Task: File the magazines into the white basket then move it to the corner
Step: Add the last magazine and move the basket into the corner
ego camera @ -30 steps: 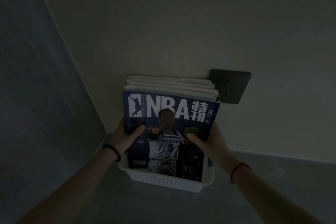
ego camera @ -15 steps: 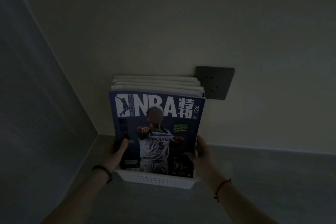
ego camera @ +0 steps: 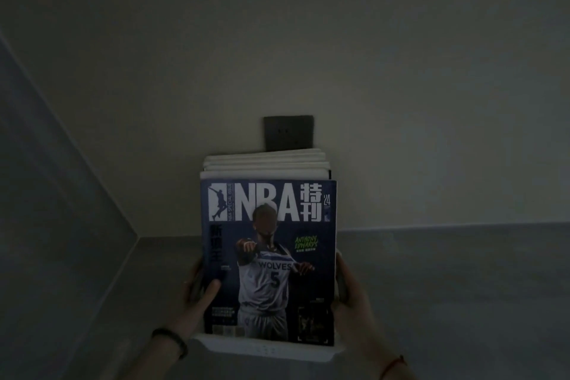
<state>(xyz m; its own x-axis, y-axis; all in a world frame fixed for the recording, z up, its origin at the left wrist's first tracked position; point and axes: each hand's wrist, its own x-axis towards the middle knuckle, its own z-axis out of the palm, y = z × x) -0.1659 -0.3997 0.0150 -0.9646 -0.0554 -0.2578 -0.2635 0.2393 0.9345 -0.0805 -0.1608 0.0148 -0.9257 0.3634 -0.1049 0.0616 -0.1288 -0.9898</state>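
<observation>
Basket [ego camera: 268, 352] shifted right under socket [ego camera: 288, 133]; magazines [ego camera: 268, 250] upright inside; fingers [ego camera: 212, 287] clamping basket.

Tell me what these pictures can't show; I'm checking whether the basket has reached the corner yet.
Head view only, very dim:
- white basket: only its front rim shows; magazines hide the rest, so whether it rests on the surface is unclear.
- left hand and right hand: fingers mostly hidden behind the stack.
- rear magazines: covers hidden by the front one.
- wall socket: bottom edge covered.
</observation>
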